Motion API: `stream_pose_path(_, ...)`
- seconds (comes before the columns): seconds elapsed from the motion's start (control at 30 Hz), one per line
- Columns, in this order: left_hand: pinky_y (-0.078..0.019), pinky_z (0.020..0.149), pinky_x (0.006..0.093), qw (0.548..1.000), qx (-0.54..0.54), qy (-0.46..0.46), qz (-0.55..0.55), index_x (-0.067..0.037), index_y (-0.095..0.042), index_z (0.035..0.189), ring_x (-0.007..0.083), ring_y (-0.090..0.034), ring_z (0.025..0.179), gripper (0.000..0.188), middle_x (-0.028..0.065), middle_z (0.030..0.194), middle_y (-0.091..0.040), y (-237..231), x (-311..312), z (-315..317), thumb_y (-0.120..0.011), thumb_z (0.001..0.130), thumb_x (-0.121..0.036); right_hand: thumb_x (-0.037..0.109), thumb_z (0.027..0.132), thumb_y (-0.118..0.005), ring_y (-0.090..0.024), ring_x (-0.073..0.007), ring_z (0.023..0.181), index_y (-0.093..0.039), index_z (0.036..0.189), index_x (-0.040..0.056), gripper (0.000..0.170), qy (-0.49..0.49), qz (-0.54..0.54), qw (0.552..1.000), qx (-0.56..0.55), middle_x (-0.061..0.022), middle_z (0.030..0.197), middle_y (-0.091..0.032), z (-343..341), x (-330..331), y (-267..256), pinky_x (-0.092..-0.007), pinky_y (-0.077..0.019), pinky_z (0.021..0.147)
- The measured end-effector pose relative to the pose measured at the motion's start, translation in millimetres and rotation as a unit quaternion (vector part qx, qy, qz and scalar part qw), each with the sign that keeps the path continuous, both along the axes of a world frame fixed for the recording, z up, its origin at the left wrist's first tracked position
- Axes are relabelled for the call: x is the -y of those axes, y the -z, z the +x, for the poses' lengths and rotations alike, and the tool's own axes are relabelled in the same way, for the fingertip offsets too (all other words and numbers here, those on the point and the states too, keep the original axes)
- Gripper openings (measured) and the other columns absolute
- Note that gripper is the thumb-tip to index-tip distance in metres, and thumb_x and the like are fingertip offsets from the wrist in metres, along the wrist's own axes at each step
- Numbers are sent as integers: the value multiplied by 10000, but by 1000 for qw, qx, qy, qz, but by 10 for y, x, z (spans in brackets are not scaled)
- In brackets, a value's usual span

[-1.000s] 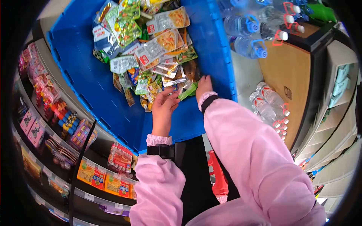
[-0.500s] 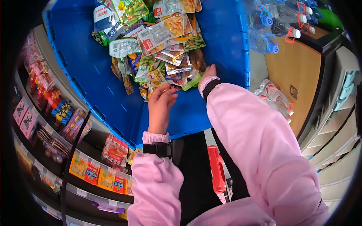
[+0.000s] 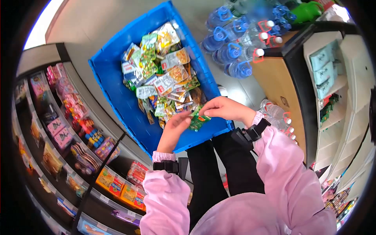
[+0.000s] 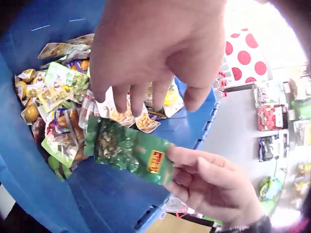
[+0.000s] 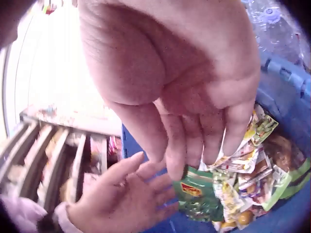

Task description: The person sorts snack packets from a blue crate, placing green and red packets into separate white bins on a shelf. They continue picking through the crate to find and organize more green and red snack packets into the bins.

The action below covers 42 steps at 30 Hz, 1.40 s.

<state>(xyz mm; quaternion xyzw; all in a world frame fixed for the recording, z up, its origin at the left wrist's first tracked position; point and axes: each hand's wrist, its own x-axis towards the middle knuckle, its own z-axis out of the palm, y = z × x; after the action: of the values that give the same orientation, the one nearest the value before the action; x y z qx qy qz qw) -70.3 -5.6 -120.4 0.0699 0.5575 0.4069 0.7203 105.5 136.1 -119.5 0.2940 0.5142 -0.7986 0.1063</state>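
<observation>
My right hand (image 3: 230, 108) pinches one end of a small green foil snack packet (image 4: 127, 149) between thumb and fingers, over the near end of a blue crate (image 3: 111, 100). The packet has a red and yellow label and a clear window showing dark contents. Close to the packet's other side is my left hand (image 3: 174, 132), fingers relaxed and spread; the right wrist view shows its palm (image 5: 121, 199) turned toward the packet. Beneath both hands, a heap of mixed snack packets (image 3: 169, 81) lies in the crate.
Shelves of packaged goods (image 3: 84, 129) run along the left. Large water bottles (image 3: 231, 53) stand on the floor beyond the crate's right side, with more bottles (image 3: 274, 111) by a wooden cabinet (image 3: 274, 84). White shelving (image 3: 333, 90) stands at far right.
My right hand has come up from the crate's near right corner, now holding the green packet. The left hand stays nearby. The head view has shifted back, showing more of the crate and floor.
</observation>
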Motion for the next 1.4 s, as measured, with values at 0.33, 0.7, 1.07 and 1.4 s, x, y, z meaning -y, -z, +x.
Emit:
stream_pose_path(0.33,-432,804,283,994,5,46,103,21,-484,1064,163,-533,908,274,98,1014,-547,-936,-248,540,-501,791,38,117,764,-618,-506,-128,917,-453,1117,-6,409,437,78,895,-45,-93,1011,-503,544,656,-889,-270,-431,787)
stream_pose_path(0.7,-436,786,294,963,30,226,142,19,-470,1072,164,-529,897,259,95,985,-543,-1122,-518,1988,-498,815,-6,116,818,-532,-527,-78,746,-553,970,-17,203,642,71,763,-4,-27,829,-581,1822,1276,-973,-217,-430,658)
stream_pose_path(1.07,-451,701,239,905,-36,329,266,45,-523,1006,129,-555,778,244,86,880,-583,-1147,-1286,4636,-542,763,24,63,806,-512,-494,-45,673,-546,999,-23,214,789,146,590,89,-14,801,-581,4089,842,-1262,-188,-403,612)
stream_pose_path(1.4,-460,599,252,831,-238,353,358,46,-578,940,135,-577,646,243,102,748,-615,-747,-1876,6206,-597,715,-43,14,735,-467,-560,-280,875,-467,1084,-75,360,745,344,523,229,-208,946,-569,5251,306,-852,-322,-430,776)
